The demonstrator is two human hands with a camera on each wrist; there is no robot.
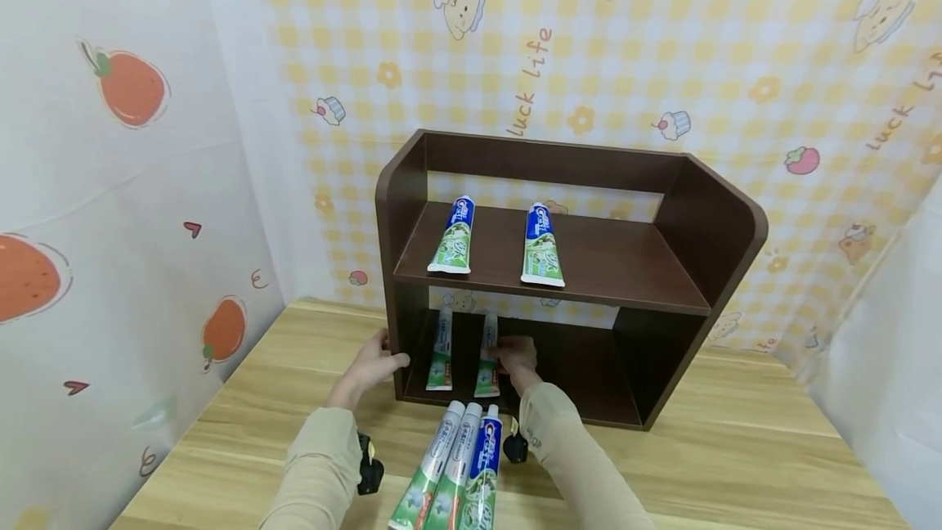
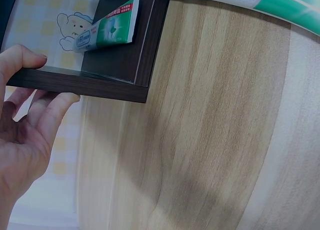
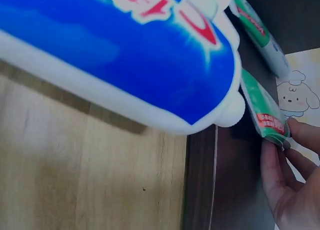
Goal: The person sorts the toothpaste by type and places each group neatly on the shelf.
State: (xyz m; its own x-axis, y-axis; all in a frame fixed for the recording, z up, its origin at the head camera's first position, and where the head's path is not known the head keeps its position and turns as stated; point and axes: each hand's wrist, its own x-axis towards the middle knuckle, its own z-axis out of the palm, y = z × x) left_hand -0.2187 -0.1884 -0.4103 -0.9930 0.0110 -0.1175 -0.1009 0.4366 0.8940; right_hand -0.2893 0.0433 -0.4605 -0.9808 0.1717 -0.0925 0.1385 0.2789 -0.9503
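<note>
A dark brown two-tier shelf (image 1: 603, 264) stands on the wooden table. My left hand (image 1: 368, 368) grips its left side panel (image 2: 100, 84), thumb on one face and fingers on the other. On the lower tier, my right hand (image 1: 518, 357) pinches a green-and-white toothpaste tube (image 3: 264, 109) along its side, thumb and fingers on opposite edges. To the left lies a matching toothpaste tube (image 1: 441, 354), roughly parallel, cap toward the back. Two blue-and-green toothpaste tubes lie on the upper tier, one on the left (image 1: 454, 237) and one near the middle (image 1: 542, 248).
Between my forearms, in front of the shelf, three more tubes lie side by side: two green-and-white tubes (image 1: 430, 469) and a blue-and-green tube (image 1: 483, 464). Patterned cloth (image 1: 331, 186) hangs behind the shelf. The wooden tabletop (image 1: 751, 448) extends to both sides.
</note>
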